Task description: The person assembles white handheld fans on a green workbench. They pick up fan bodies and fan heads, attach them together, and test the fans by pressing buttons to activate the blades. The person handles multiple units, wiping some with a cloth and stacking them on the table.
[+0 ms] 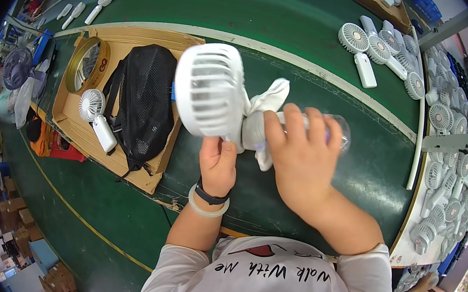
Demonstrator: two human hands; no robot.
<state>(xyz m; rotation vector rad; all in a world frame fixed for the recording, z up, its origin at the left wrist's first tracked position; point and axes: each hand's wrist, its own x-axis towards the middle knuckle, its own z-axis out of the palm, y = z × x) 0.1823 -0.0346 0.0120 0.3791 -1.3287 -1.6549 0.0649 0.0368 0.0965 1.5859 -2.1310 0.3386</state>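
Observation:
In the middle of the view, my left hand (218, 164) is closed around the handle of a white handheld fan (209, 88). The fan's round, slatted head is upright and tilts a little left. My right hand (303, 159) grips a clear plastic bottle (340, 133) lying sideways. A white cloth (274, 97) is bunched at the bottle's left end, just beside the fan's handle. Whether the cloth touches the fan I cannot tell. My fingers hide much of the bottle.
A cardboard tray (162, 182) on the left holds a black mesh bag (148, 101), a gold tape roll (103, 56) and a small white fan (92, 105). Several white fans (379, 49) lie on the green belt (271, 17) beyond. More fans (448, 193) fill a board at right.

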